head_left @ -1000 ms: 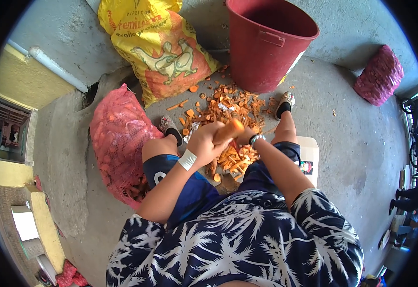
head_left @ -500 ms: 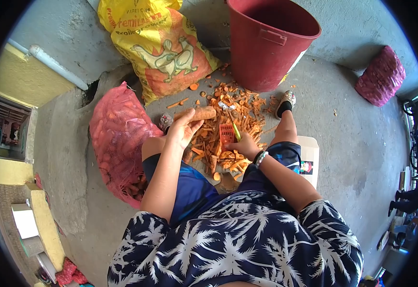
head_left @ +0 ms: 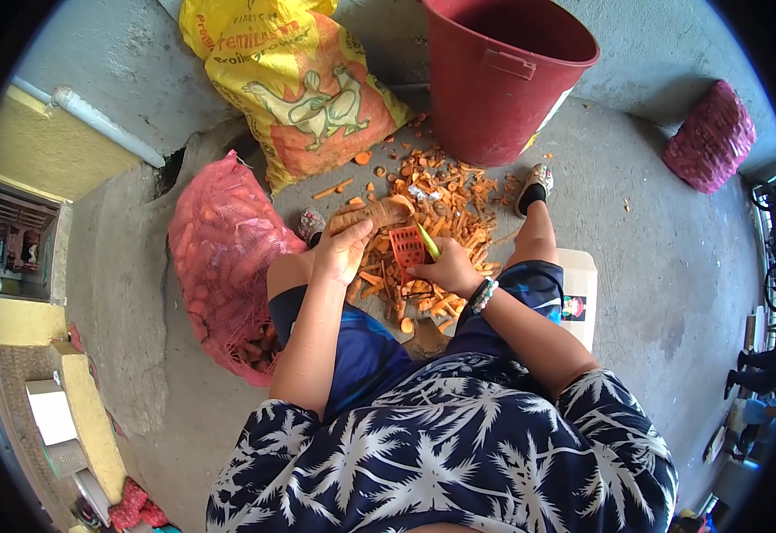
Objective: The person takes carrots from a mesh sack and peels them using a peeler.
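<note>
My left hand (head_left: 345, 251) is wrapped round a thick carrot (head_left: 377, 214), brownish with a bright orange patch at its right end. My right hand (head_left: 446, 268) grips a slim yellow-green tool (head_left: 427, 240), whose kind I cannot make out. Beside that tool, at the same hand's fingers, is a flat red piece with rows of holes (head_left: 406, 249). The carrot's end is close to the red piece; whether they touch is unclear. Beneath both hands lies a pile of orange carrot peelings and cut pieces (head_left: 472, 213) on the concrete floor.
To the left a red mesh sack (head_left: 228, 240) bulges with carrots. Behind the pile stand a yellow printed sack (head_left: 317, 107) and a tall red bin (head_left: 495, 107). A purple mesh sack (head_left: 711, 138) sits far right. Cardboard (head_left: 578, 289) lies by my right leg.
My left hand has closed further round the carrot, now tilted with its orange end up. The red piece and yellow-green tool have shifted slightly left with my right hand, toward the carrot.
</note>
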